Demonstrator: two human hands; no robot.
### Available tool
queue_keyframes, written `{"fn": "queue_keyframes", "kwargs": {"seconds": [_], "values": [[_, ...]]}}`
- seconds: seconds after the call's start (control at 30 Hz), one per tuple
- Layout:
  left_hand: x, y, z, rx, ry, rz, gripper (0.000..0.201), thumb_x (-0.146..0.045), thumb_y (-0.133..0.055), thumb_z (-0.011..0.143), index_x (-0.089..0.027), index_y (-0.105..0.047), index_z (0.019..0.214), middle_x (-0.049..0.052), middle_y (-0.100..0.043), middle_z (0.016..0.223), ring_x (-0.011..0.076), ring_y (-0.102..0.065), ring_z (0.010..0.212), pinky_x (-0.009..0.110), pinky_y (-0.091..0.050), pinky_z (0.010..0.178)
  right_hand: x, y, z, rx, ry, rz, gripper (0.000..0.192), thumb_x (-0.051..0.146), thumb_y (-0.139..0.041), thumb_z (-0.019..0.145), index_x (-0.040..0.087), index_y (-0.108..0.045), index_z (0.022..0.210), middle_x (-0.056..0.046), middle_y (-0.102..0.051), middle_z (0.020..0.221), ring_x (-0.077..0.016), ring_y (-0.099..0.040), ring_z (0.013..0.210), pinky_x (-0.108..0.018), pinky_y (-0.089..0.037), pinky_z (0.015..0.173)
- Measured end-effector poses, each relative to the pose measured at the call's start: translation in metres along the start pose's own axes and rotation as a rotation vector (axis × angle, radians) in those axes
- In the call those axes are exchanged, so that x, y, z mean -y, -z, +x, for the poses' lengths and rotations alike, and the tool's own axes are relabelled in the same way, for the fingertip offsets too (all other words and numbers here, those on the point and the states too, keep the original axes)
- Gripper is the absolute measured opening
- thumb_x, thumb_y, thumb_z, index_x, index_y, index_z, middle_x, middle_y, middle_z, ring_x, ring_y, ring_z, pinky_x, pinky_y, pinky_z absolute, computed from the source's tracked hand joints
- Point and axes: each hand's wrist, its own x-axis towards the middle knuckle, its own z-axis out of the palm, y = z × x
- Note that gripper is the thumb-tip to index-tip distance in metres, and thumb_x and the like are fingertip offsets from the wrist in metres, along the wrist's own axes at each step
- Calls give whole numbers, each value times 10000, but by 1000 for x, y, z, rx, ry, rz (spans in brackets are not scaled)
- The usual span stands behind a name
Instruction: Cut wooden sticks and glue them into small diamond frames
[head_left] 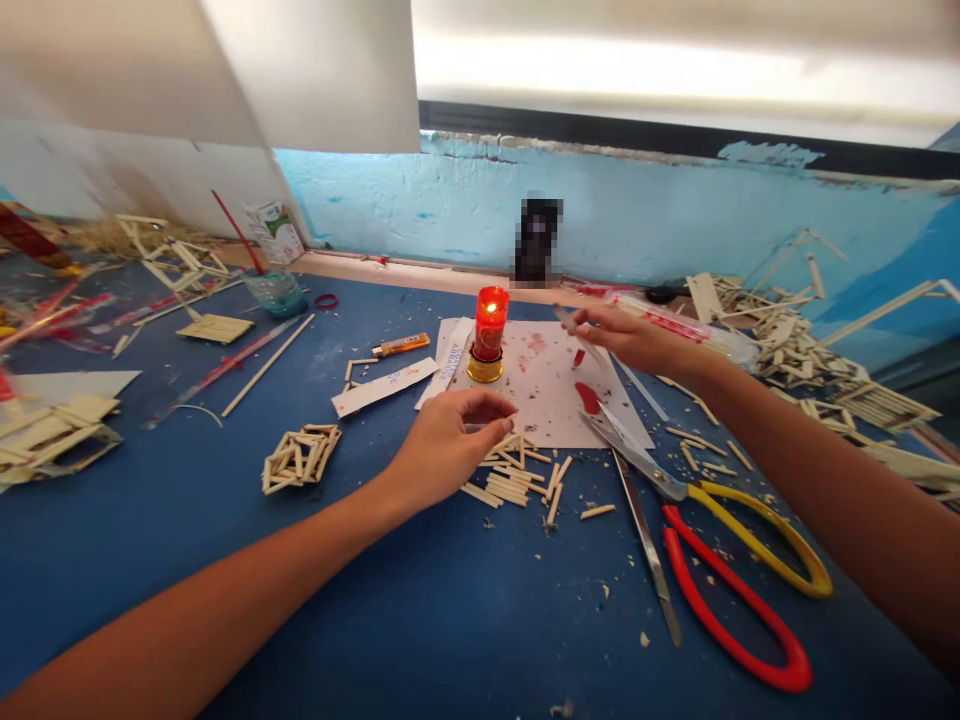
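The left hand (450, 445) reaches in from the lower left, back of the hand up, fingers curled so that thumb and fingertips come together; whether something small is pinched there cannot be told. The right hand (634, 335) stretches in from the right, farther out, fingers pointing left and bent around a thin strip (591, 343), which it grips; blur hides what the strip is.

Short sticks (510, 487) lie in a loose pile just below and right of the left fingertips. A paper (551, 425) spreads beneath and between the hands, with red stains and dark crumbs on it. On it, beyond the left fingertips and left of the right hand, stands a red cup (491, 335) on a gold base (485, 370), a flame alight inside. Scissors (679, 490) lie nearer than the right hand, blades parted, beside a slim metal tool (646, 545).

Left of the left hand sits a stick frame (301, 458); beyond it lies a lighter (401, 345). Farther off that way, a jar (276, 295) with blue-green contents has a red rod (236, 230) leaning in it, a carton (279, 235) just behind. Beyond the right hand lies a clear bag (682, 325) of red-and-white pieces.
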Motion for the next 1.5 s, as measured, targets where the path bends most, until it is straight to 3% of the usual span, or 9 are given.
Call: {"fn": "queue_keyframes", "kwargs": {"seconds": [0.2,0.27,0.37,0.5,0.7,0.93,1.5], "values": [[-5,1,-6,1,-8,-98,182,-316,-744,879,-163,-762,975,81,-779,947,191,-714,826,330,-577,763,32,15,0,-259,61,85,308,358,-370,1122,195,-575,1284,-51,-728,950,-157,-675,728,-320,-551,699],[-5,0,-8,10,-9,-141,186,-319,-746,882,-162,-762,979,76,-768,934,176,-701,798,300,-569,707,52,23,4,-315,96,7,261,334,-415,1098,216,-600,1239,-45,-729,923,-150,-621,674,-321,-492,680],[-3,-2,-9,21,-6,-207,186,-308,-749,885,-155,-755,991,66,-752,928,155,-682,771,272,-558,666,78,37,13,-358,173,-173,222,318,-536,1045,227,-682,1184,-75,-751,1067,-181,-624,784,-364,-449,778],[0,-3,-9,24,7,-276,182,-277,-756,879,-147,-747,1006,35,-723,854,122,-648,696,268,-552,676,101,52,27,-276,328,-408,225,240,-554,1034,217,-754,1134,-92,-771,1109,-257,-616,1039,-419,-373,937],[-2,-4,-11,24,29,-334,177,-276,-774,856,-145,-725,965,31,-713,842,131,-661,708,292,-557,721,115,57,39,-196,448,-597,246,167,-531,1028,202,-761,1109,-94,-769,1046,-263,-593,1026,-422,-352,930],[-5,-2,-15,49,38,-320,194,-321,-766,867,-155,-733,959,31,-699,854,119,-594,651,253,-494,579,119,58,39,-208,487,-652,247,194,-524,1047,240,-766,1055,-54,-780,1055,-247,-605,1041,-410,-360,960],[-2,-1,-17,57,14,-263,213,-348,-763,876,-165,-756,984,59,-745,919,160,-649,760,299,-513,714,123,58,39,-163,491,-709,239,192,-532,1041,236,-765,1073,-52,-783,1040,-250,-601,1022,-414,-361,947]]}}
